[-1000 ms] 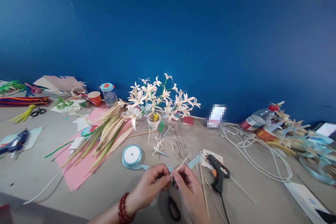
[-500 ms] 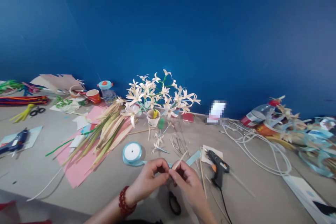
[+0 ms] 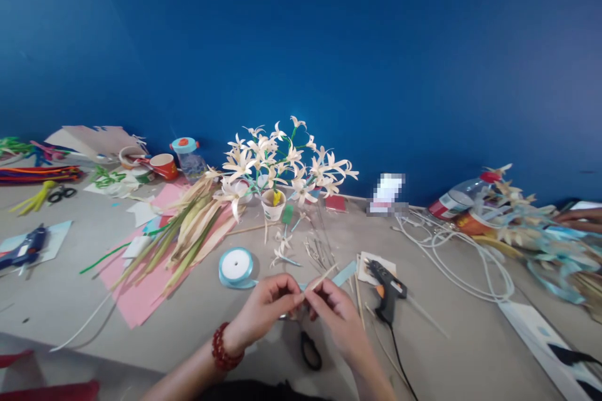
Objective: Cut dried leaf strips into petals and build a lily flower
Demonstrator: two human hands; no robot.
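My left hand [image 3: 268,308], with a red bead bracelet at the wrist, is closed in a pinch, its fingertips meeting those of my right hand [image 3: 337,316]. Between the fingertips is a thin pale strip of corn husk [image 3: 325,276], its free end pointing up and right. The part inside the fingers is hidden. Light blue ribbon runs from its spool [image 3: 236,265] behind my hands, and the ribbon's end [image 3: 345,273] shows beyond my right hand. Black-handled scissors [image 3: 311,351] lie below my hands. Small husk flowers [image 3: 283,250] lie just ahead.
A paper cup [image 3: 273,210] holds husk flowers on green stems. Husks [image 3: 192,225] lie on pink paper [image 3: 134,301] at left. At right are a black glue gun [image 3: 390,291], coiled white cable [image 3: 439,257] and a power strip [image 3: 536,341]. Another person's hand [image 3: 583,218] shows at the right edge.
The view has tilted and shifted slightly. My hands keep their pinch on the strip, nearly in the same place. Another person's hand has appeared at the right edge.
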